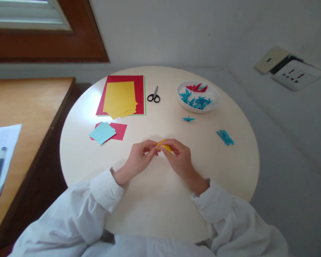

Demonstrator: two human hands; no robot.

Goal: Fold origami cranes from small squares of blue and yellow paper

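Observation:
A small folded piece of yellow paper (166, 147) is pinched between my two hands over the middle of the round table. My left hand (141, 156) grips its left end with thumb and forefinger. On the other side, my right hand (179, 157) has its fingers closed round the right part, which partly hides the paper's shape. Beyond my right hand, a blue paper crane (188, 119) sits on the table. Just behind it stands a white dish (180, 105) with several blue and red paper cranes.
Black-handled scissors (153, 97) lie at the back. Yellow sheets (119, 96) rest on larger red sheets (140, 94) at the back left, with light-blue squares (103, 132) and red paper (120, 131) nearer. Blue strips (225, 137) lie right. A wooden desk (29, 103) stands left.

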